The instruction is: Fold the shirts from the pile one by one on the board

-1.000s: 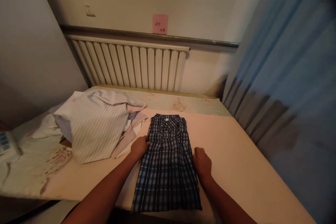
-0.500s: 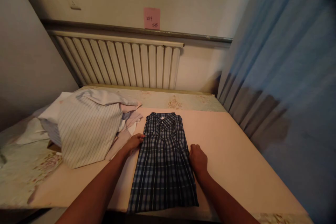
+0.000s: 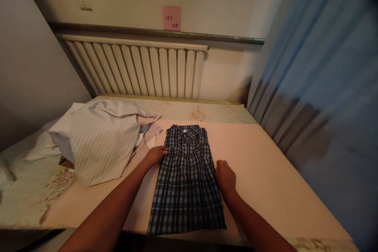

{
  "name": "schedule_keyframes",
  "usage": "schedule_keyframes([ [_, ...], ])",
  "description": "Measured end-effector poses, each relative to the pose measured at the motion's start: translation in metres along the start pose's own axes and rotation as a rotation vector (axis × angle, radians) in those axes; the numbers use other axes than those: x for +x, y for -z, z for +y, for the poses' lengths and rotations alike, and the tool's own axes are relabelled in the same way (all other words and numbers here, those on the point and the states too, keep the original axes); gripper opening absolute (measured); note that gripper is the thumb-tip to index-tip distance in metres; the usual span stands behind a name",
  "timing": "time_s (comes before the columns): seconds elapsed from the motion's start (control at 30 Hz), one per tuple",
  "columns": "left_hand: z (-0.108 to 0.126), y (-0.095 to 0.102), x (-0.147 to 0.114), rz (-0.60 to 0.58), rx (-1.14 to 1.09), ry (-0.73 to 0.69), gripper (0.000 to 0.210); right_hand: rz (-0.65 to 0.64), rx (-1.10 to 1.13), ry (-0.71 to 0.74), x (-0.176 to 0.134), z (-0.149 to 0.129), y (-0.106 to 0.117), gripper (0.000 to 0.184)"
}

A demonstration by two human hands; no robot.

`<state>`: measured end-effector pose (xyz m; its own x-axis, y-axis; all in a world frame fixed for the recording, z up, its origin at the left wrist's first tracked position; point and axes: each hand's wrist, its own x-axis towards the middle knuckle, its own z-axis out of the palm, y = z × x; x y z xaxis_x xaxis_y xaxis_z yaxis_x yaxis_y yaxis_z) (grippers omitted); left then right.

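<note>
A big blue curtain [image 3: 319, 67] hangs on the right. Next to it is a table [image 3: 233, 114] with a flowery cover and a pink sheet [image 3: 260, 177] on top. A radiator [image 3: 132, 67] is behind it. A messy pile of clothes is on the left, with a striped shirt [image 3: 102, 145] on top. A checked shirt [image 3: 187, 189] lies folded in the middle of the table. A pink paper [image 3: 171, 18] on the wall has handwriting, too small for me to read surely. The left hand [image 3: 156, 155] and right hand [image 3: 226, 175] have bent fingers at its two sides; I can't tell if they pinch the checked shirt. Inside its collar is a tiny white tag [image 3: 184, 131] I can't read.
</note>
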<state>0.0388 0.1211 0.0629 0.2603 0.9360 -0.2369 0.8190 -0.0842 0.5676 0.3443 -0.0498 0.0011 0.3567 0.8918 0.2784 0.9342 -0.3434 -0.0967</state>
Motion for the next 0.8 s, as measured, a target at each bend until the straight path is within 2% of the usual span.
schedule_keyframes([
  [0.2,0.008,-0.007,0.006,-0.119,0.043,-0.021,0.030,-0.016,-0.014,-0.008,0.001,-0.001,0.001,0.015],
  [0.43,0.012,0.002,0.007,-0.190,-0.189,0.062,0.030,-0.025,-0.001,-0.009,0.002,0.000,0.001,0.014],
  [0.6,0.014,0.007,0.005,-0.150,-0.411,0.065,0.015,-0.019,-0.003,-0.008,0.002,0.000,0.001,0.015],
  [0.7,0.012,-0.003,0.004,-0.125,-0.471,0.101,0.016,-0.013,-0.006,0.002,0.001,0.000,0.001,0.014],
  [0.8,0.007,-0.017,0.004,-0.111,-0.453,0.163,0.028,-0.006,-0.007,-0.004,0.001,0.000,0.001,0.014],
])
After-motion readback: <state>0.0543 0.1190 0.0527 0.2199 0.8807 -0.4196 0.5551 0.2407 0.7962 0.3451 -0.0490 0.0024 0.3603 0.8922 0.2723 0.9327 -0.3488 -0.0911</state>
